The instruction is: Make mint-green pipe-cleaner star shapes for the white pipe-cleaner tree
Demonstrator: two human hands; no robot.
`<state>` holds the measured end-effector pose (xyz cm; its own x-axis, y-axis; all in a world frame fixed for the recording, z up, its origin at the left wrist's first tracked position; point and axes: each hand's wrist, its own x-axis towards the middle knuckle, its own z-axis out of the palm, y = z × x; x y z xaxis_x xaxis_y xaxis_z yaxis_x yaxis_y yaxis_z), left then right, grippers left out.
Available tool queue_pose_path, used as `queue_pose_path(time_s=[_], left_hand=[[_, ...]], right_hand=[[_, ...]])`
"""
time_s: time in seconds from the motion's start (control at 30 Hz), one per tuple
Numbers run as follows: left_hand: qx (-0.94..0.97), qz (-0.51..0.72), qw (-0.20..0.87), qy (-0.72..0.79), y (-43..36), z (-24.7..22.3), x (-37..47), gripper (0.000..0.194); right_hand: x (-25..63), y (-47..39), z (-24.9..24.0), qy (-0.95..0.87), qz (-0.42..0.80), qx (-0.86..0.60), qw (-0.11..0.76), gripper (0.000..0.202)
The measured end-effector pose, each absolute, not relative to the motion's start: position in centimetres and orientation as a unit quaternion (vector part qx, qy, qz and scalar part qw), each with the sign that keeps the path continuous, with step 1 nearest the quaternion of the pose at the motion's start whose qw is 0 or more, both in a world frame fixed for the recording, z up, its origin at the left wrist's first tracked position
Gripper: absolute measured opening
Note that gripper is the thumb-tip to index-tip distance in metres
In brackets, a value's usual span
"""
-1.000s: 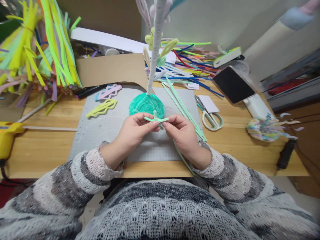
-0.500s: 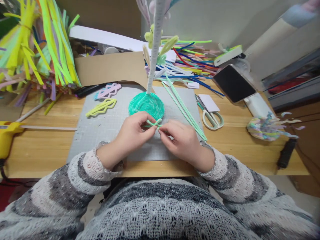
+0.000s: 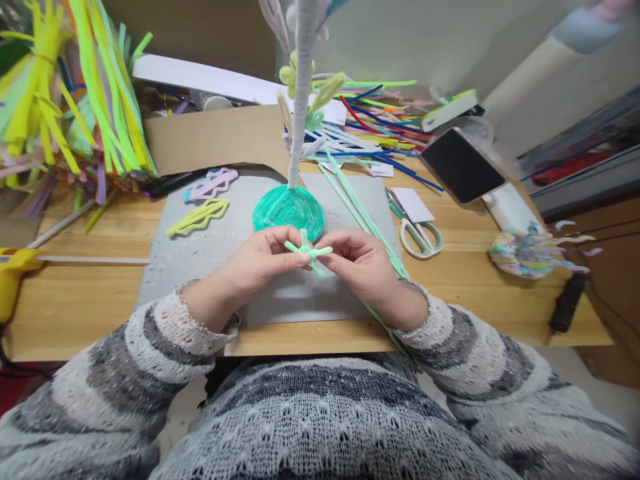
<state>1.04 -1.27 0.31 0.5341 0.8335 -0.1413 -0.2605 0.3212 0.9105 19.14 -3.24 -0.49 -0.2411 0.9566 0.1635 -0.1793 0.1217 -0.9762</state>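
Observation:
Between my two hands is a small light-green pipe-cleaner piece (image 3: 309, 253) with several short arms crossing at its centre. My left hand (image 3: 267, 257) pinches it from the left, thumb on top. From the right, my right hand (image 3: 357, 260) has thumb and forefinger closed on one of its arms. Just beyond the fingers lies a round teal coiled base (image 3: 289, 212), with a white wrapped stem (image 3: 301, 100) rising from it. Long light-green pipe cleaners (image 3: 357, 203) run beside and under my right hand and wrist.
On the grey mat (image 3: 200, 273) lie yellow (image 3: 199, 219) and pink zigzag pieces (image 3: 215, 183). Scissors (image 3: 421, 237) and a phone (image 3: 466, 165) are at the right, a yellow glue gun (image 3: 14, 273) at the left. Pipe-cleaner bundles (image 3: 45, 100) stand at the back left.
The green piece now shows its arms spread like a star, where it was a narrower cross before. My right fingers have shifted slightly up. A long green strand now trails below my right wrist.

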Motion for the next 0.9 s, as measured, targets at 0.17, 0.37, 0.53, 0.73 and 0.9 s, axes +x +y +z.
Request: queue_pose_path(time_s=[0.17, 0.37, 0.53, 0.73, 0.9], left_hand=[[0.424, 0.414, 0.732, 0.337, -1.7, -0.1, 1.6, 0.024], [0.423, 0.461, 0.706, 0.331, -1.9, -0.9, 2.2, 0.025], [0.43, 0.482, 0.688, 0.331, -1.9, -1.3, 2.3, 0.026], [0.477, 0.449, 0.646, 0.391, -2.2, -0.3, 2.4, 0.024], [0.481, 0.447, 0.62, 0.429, -2.0, -0.2, 2.1, 0.023]], right_hand=[[18.6, -3.4, -1.0, -0.531, 0.546, -0.385, 0.522, 0.015], [18.2, -3.7, -1.7, -0.517, 0.503, -0.424, 0.548, 0.008], [18.1, -3.9, -1.8, -0.515, 0.485, -0.436, 0.556, 0.005], [18.2, -3.5, -1.8, -0.513, 0.502, -0.444, 0.537, 0.012], [18.9, -2.6, -1.4, -0.51, 0.58, -0.413, 0.482, 0.021]])
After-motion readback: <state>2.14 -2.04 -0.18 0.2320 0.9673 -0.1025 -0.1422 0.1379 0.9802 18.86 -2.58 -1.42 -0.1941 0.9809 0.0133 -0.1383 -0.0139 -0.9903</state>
